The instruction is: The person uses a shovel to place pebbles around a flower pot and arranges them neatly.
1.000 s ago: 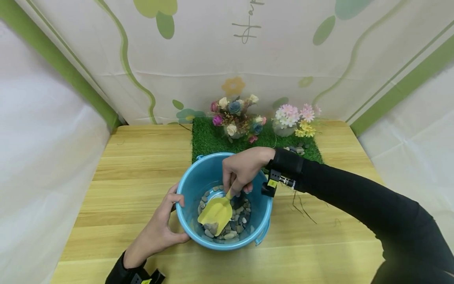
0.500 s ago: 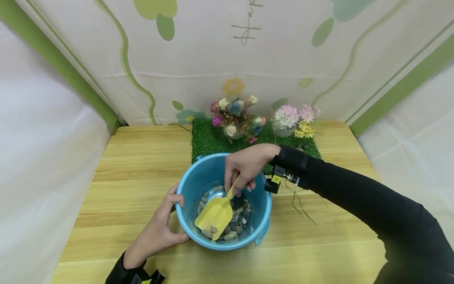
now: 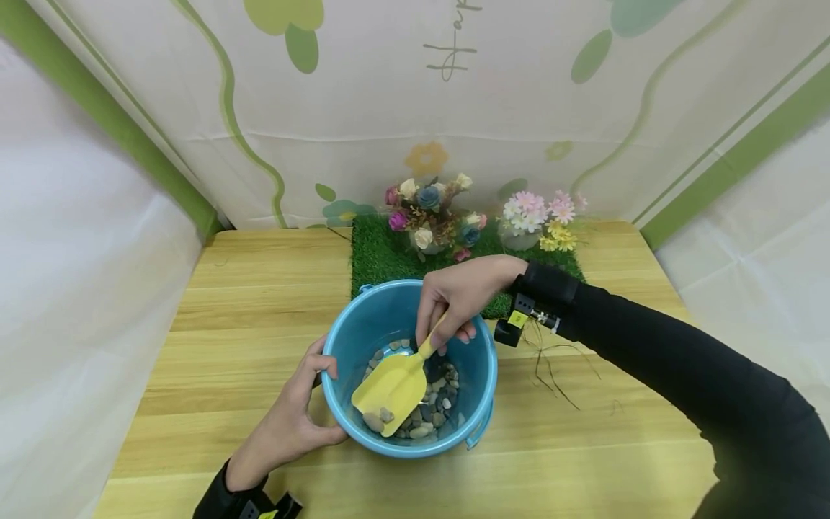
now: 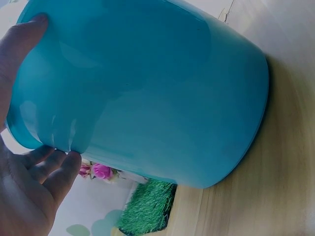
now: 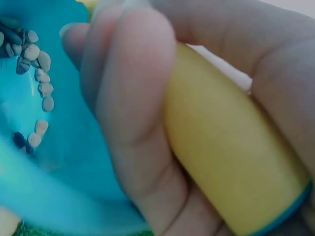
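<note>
A light-blue bucket (image 3: pixel 483 404) stands on the wooden table with pebbles (image 3: pixel 431 411) over its floor. My left hand (image 3: pixel 301 407) grips its left side; the fingers hook over the rim and the thumb lies lower on the wall. In the left wrist view, that hand (image 4: pixel 29 182) spans the bucket's outer wall (image 4: pixel 147 98). Inside the bucket my right hand (image 3: pixel 457 299) holds a yellow toy shovel (image 3: pixel 395 386) by its handle, the blade slanting down to the left. A few pebbles lie at the blade's tip. Up close, fingers wrap the yellow handle (image 5: pixel 231 142) in the right wrist view.
Behind the bucket lies a green turf mat (image 3: pixel 376 249). It bears a pot of mixed roses (image 3: pixel 431 209) and a pot of pink, white and yellow flowers (image 3: pixel 528 216). Thin dark twigs (image 3: pixel 547 371) lie right of the bucket. Printed curtains surround the table (image 3: pixel 259 303).
My right hand has shifted slightly up and to the right, and the shovel blade has slid toward the bucket's left wall. The left hand and the bucket stay in place.
</note>
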Available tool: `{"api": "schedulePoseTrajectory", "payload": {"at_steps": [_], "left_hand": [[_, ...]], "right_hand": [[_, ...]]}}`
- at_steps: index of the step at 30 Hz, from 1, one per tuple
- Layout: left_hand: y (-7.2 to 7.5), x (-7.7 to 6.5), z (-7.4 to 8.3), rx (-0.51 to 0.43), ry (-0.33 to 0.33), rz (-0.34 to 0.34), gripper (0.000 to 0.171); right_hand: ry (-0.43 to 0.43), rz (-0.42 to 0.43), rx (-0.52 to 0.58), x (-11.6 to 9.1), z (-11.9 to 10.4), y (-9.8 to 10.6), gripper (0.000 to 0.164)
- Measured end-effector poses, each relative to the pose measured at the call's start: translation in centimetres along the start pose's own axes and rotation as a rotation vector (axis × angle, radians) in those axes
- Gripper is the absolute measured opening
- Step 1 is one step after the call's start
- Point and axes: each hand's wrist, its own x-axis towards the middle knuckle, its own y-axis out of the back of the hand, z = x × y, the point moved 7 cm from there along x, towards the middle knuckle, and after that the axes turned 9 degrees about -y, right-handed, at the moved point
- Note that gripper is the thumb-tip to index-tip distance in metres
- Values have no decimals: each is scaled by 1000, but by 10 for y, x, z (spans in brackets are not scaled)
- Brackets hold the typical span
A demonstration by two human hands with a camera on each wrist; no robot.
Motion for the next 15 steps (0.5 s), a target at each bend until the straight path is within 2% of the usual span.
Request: {"api": "schedulePoseTrajectory", "payload": {"at_steps": [8, 15], "left_hand": [[0, 0, 1, 0, -14, 2, 67], [-1, 1, 1, -3, -12, 4, 69]], "right_hand": [[43, 30, 19, -20, 3, 7, 23], [53, 138, 89, -45, 10, 21, 25]]}}
